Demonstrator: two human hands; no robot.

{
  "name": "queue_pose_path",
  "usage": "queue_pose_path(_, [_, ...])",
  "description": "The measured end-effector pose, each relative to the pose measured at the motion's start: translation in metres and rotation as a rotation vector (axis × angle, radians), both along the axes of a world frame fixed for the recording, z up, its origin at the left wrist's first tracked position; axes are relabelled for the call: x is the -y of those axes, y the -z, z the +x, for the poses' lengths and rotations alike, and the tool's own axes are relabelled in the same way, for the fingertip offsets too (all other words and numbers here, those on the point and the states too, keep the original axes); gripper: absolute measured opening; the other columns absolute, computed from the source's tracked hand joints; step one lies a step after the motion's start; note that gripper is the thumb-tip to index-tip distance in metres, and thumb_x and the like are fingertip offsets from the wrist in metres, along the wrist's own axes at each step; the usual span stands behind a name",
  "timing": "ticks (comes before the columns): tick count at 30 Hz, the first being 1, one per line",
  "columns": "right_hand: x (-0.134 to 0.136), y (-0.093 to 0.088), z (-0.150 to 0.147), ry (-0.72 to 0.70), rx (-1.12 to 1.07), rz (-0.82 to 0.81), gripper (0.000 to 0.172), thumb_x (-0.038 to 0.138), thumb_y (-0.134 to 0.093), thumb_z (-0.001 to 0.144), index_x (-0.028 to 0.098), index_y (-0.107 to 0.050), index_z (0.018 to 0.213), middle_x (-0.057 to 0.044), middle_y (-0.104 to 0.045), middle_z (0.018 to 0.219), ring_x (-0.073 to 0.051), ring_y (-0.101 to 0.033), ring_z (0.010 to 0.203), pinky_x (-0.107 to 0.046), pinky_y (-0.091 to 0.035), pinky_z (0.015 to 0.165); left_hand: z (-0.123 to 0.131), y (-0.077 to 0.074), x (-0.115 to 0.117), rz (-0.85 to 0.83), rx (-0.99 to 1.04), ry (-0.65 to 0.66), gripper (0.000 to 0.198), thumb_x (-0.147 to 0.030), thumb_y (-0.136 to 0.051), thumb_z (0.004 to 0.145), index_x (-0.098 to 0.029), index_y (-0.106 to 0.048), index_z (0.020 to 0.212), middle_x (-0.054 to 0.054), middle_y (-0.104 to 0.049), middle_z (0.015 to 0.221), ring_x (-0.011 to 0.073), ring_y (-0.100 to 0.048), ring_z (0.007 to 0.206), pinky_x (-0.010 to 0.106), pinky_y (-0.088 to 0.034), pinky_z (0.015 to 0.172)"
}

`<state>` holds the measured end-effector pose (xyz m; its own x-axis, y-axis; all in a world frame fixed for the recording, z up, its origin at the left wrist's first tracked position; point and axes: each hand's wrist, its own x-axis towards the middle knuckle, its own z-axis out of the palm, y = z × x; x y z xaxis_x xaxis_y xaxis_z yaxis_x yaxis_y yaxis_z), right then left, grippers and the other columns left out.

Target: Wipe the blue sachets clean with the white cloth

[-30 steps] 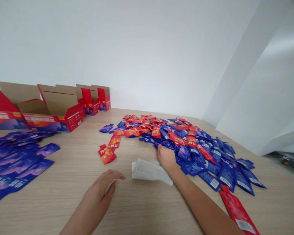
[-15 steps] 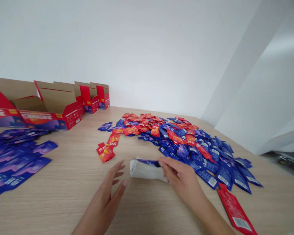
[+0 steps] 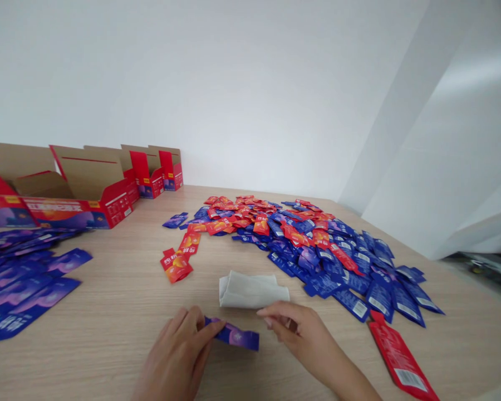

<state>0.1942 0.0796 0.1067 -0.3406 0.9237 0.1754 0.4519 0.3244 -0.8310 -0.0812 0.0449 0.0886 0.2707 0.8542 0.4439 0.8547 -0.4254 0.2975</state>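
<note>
While the left hand (image 3: 177, 356) pinches one end of a blue foil sachet (image 3: 234, 336) between thumb and fingers, the rest of the sachet extends to the right, low over the near middle of the desk (image 3: 108, 317). The right hand (image 3: 304, 334) holds nothing; its fingers are loosely curled and slightly spread, with the fingertips (image 3: 265, 314) just above the sachet and just below a folded white cloth (image 3: 253, 289). The cloth lies flat on the desk between the hands and a large heap of mixed red and blue sachets (image 3: 309, 245), which spreads across the middle toward the right edge. A small group of red sachets (image 3: 177, 262) lies apart from the heap on its left. A long red sachet (image 3: 401, 356) lies near the right front corner. Blue-purple sachets (image 3: 23, 284) are stacked in overlapping rows along the left edge. Open red cardboard display boxes (image 3: 77, 189) stand in a row along the far edge toward the left corner.
</note>
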Motion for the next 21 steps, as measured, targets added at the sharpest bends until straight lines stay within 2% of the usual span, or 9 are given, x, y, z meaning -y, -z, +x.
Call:
queue_pose_path(4, [-0.004,0.006,0.001,0.144,0.13,0.244,0.026,0.022,-0.059,0.098,0.029,-0.077,0.116,-0.003,-0.073,0.1,-0.019,-0.067,0.085,-0.029,-0.053,0.077,0.008,0.011,0.009,0.105,-0.187,-0.035,0.047,-0.014,-0.06,0.09,-0.043,-0.073,0.124,0.0,-0.072,0.1,0.0176,-0.068,0.089,0.029,-0.056,0.077])
queue_pose_path(7, [-0.007,0.009,-0.002,0.154,0.16,0.34,0.027,0.02,-0.059,0.099,0.029,-0.075,0.118,-0.005,-0.071,0.109,-0.023,-0.066,0.104,-0.035,-0.053,0.091,0.011,0.019,0.013,0.14,-0.254,0.019,0.054,-0.012,-0.061,0.085,-0.041,-0.069,0.13,0.0,-0.073,0.106,0.0181,-0.069,0.093,0.029,-0.057,0.08])
queue_pose_path(9, [-0.009,0.011,-0.005,0.162,0.2,0.386,0.027,0.019,-0.06,0.098,0.029,-0.074,0.119,-0.006,-0.07,0.111,-0.025,-0.064,0.11,-0.04,-0.052,0.097,0.013,0.025,0.014,0.185,-0.27,0.078,0.058,-0.015,-0.064,0.083,-0.039,-0.065,0.135,0.001,-0.074,0.117,0.019,-0.069,0.101,0.03,-0.058,0.086])
queue_pose_path(12, [-0.01,0.013,-0.009,0.182,0.287,0.387,0.032,0.016,-0.066,0.094,0.028,-0.072,0.123,-0.008,-0.069,0.121,-0.028,-0.062,0.118,-0.044,-0.049,0.104,0.018,0.036,0.011,0.301,-0.31,0.18,0.066,-0.017,-0.064,0.08,-0.036,-0.059,0.143,0.001,-0.071,0.135,0.0201,-0.066,0.118,0.03,-0.056,0.097])
queue_pose_path(15, [-0.011,0.016,-0.012,0.175,0.379,0.333,0.041,0.016,-0.072,0.089,0.026,-0.069,0.129,-0.009,-0.067,0.133,-0.029,-0.059,0.128,-0.046,-0.044,0.112,0.029,0.047,0.007,0.389,-0.343,0.23,0.066,-0.016,-0.061,0.08,-0.033,-0.057,0.144,-0.001,-0.073,0.134,0.018,-0.067,0.119,0.027,-0.056,0.095])
queue_pose_path(18, [-0.015,0.019,-0.012,0.185,0.481,0.297,0.043,0.016,-0.071,0.091,0.024,-0.068,0.133,-0.009,-0.069,0.134,-0.029,-0.06,0.128,-0.045,-0.045,0.113,0.038,0.056,0.006,0.399,-0.362,0.169,0.065,-0.012,-0.057,0.083,-0.033,-0.057,0.145,-0.003,-0.075,0.131,0.0155,-0.07,0.114,0.025,-0.056,0.092])
queue_pose_path(21, [-0.021,0.018,-0.006,0.229,0.559,0.292,0.039,0.01,-0.063,0.093,0.023,-0.07,0.129,-0.009,-0.073,0.126,-0.029,-0.064,0.121,-0.043,-0.048,0.107,0.039,0.066,0.008,0.406,-0.365,0.08,0.063,-0.008,-0.053,0.084,-0.03,-0.057,0.144,-0.003,-0.075,0.131,0.0144,-0.071,0.112,0.025,-0.054,0.094])
